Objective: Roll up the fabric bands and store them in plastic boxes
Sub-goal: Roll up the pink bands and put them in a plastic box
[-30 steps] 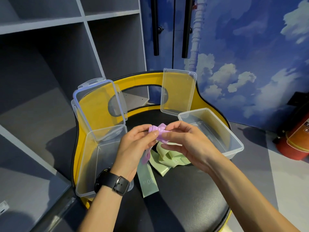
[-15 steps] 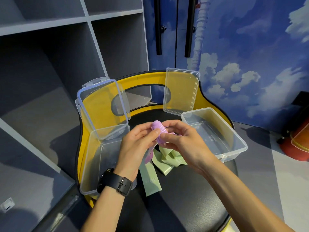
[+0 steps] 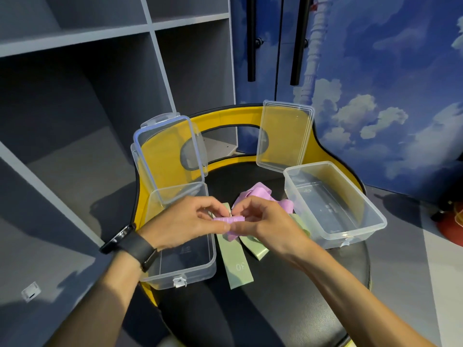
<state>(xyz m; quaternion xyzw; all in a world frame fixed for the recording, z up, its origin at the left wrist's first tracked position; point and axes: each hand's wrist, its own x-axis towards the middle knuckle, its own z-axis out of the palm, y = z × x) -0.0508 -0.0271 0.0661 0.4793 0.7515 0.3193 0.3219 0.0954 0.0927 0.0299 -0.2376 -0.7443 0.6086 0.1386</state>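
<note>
- The left hand and the right hand meet over the black seat of a yellow-backed chair, between 2 clear plastic boxes.
- Both hands pinch the pink band between thumb and fingers: the left fingers curl onto its left end, the right fingers close on its right end, and a short flat stretch of pink shows between them.
- The rest of the pink band loops loosely behind the right hand, bunched on the seat just beside the right box.
- A green band lies flat on the seat under the hands, its near end marked 30 and touching the left box.
- More green fabric lies folded under the right hand; whether it is a 2nd band or part of the same one cannot be told.
- The left box stands open, its lid tilted up against the chair back; nothing but the clear bottom shows inside.
- The right box is open too, its lid leaning upright on the chair back.
- A black watch sits on the left wrist.
- Grey shelves stand to the left, and a wall painted with blue sky and clouds rises behind.
</note>
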